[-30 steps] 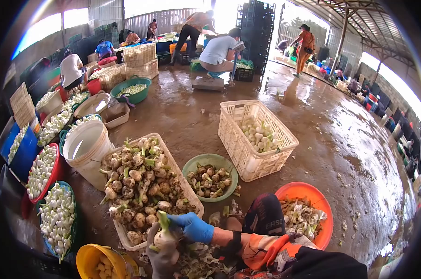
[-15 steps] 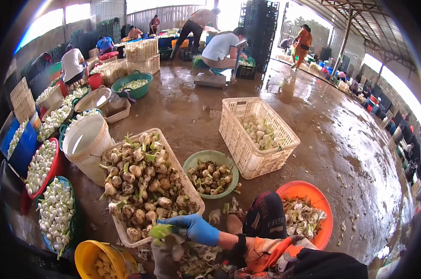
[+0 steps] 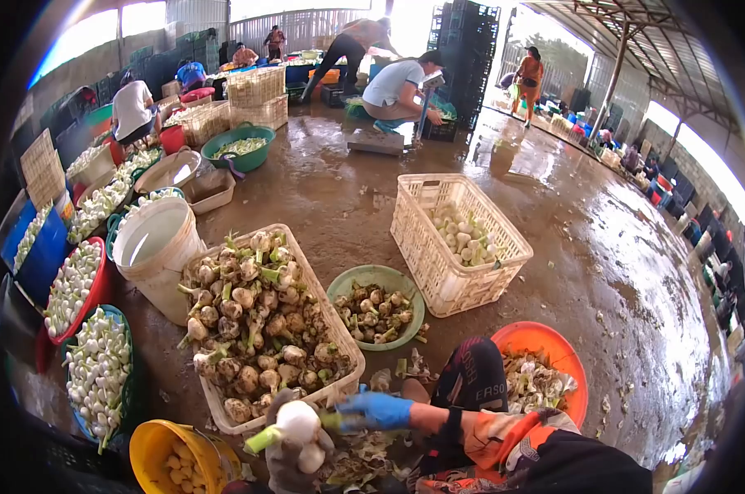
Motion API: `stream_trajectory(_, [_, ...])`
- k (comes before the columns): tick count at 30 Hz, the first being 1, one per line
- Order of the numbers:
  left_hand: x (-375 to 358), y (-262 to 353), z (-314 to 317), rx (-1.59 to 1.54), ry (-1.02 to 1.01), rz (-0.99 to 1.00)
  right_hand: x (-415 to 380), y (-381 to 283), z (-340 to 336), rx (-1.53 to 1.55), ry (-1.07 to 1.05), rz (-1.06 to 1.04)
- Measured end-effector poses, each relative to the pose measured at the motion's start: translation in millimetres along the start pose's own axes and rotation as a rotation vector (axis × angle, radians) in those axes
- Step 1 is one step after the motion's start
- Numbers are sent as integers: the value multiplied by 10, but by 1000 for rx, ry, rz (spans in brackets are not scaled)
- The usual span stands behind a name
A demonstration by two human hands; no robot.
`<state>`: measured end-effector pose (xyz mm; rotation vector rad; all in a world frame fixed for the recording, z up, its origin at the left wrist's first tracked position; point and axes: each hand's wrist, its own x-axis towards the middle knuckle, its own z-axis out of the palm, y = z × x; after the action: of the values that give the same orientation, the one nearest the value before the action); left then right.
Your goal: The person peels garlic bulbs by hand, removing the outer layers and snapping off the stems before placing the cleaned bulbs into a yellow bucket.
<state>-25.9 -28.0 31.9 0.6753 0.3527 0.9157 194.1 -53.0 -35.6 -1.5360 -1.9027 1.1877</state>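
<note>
My left hand point(image 3: 280, 457), in a grey glove, is closed on a garlic bulb point(image 3: 296, 422) with smooth white skin and a short green stalk pointing left. A second pale bulb shape shows just below it in the same hand. To the right is my right hand point(image 3: 379, 410) in a blue glove, its fingers smeared by motion. A blurred greenish strip lies between its fingertips and the white bulb. Behind both hands, a cream crate point(image 3: 357, 362) is heaped with soil-stained, untrimmed garlic point(image 3: 257, 321). Loose peelings point(image 3: 364, 457) lie below the right wrist.
A green basin point(image 3: 418, 323) of brown bulbs and a tall cream crate point(image 3: 463, 292) of white garlic stand ahead. An orange basin point(image 3: 578, 370) of peelings is at right. At left are a yellow bucket point(image 3: 154, 461) and a white bucket point(image 3: 154, 272). Several people work farther back.
My right hand has drawn back right from the left hand. The bulb in my left hand, largely covered before, now shows white and bare. In the background, the crouching person has leaned toward the crate.
</note>
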Motion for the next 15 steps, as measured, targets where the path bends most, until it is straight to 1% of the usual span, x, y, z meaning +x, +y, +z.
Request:
stream_trajectory(1, [-1, -5, -23, 25, 21, 15, -67, 8, 58, -122, -89, -126])
stream_trajectory(2, [-4, 2, -43, 54, 42, 30, -131, -165, -34, 150, -69, 92])
stream_trajectory(3, [1, 16, -43, 85, 58, 46, -89, -225, -132, 544, -45, 47])
stream_trajectory(5, [24, 53, 6, 83, -44, 20, -83, -515, -302, 903, 11, 45])
stream_trajectory(6, [28, 36, 46, 47, -4, -58, -90, -668, -344, 1003, -92, 10])
stream_trajectory(7, [71, 22, 1, 319, -19, -13, -13, -648, -318, 1065, -189, -133])
stream_trajectory(9, [43, 81, 22, 342, -4, -42, -5, -671, -318, 1046, -177, -13])
stream_trajectory(10, [42, 54, -17, 341, 4, -35, -18, -713, -325, 1044, -187, -13])
stream_trajectory(12, [71, -14, -59, 382, 82, 89, -86, -837, -350, 1189, -43, 104])
stream_trajectory(13, [78, -9, -35, 381, 83, 85, -89, -878, -348, 1192, -42, 107])
stream_trajectory(15, [101, 19, 63, 241, 178, 163, -48, -941, -257, 963, 246, 26])
